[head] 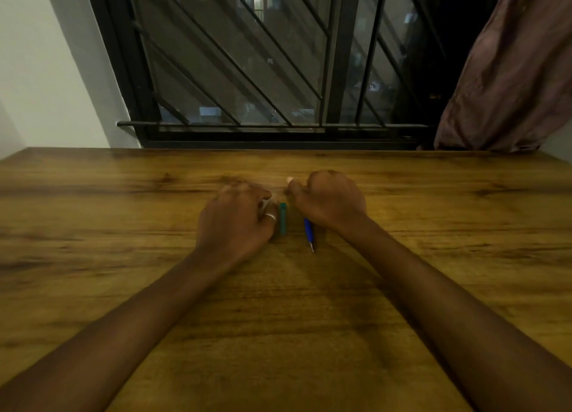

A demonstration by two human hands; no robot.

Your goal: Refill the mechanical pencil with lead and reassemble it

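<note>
Forearms [148,306] run up from both lower corners to mid-frame over the wooden table [93,226]. There the right hand [331,201] is clenched round the blue mechanical pencil [308,230], its tip pointing down-frame. Just left of it lies the green lead tube [282,220], with the left hand [236,220] close beside it. Its fingers are curled and blurred, so I cannot tell whether they hold anything. The refill looks barely begun: no lead is visible, and loading and reassembly are still to do. A barred window [247,56] fills the top.

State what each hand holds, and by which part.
Right hand grips the blue pencil by its upper barrel, tip free. Left hand holds nothing visible; green lead case lies beside it.
</note>
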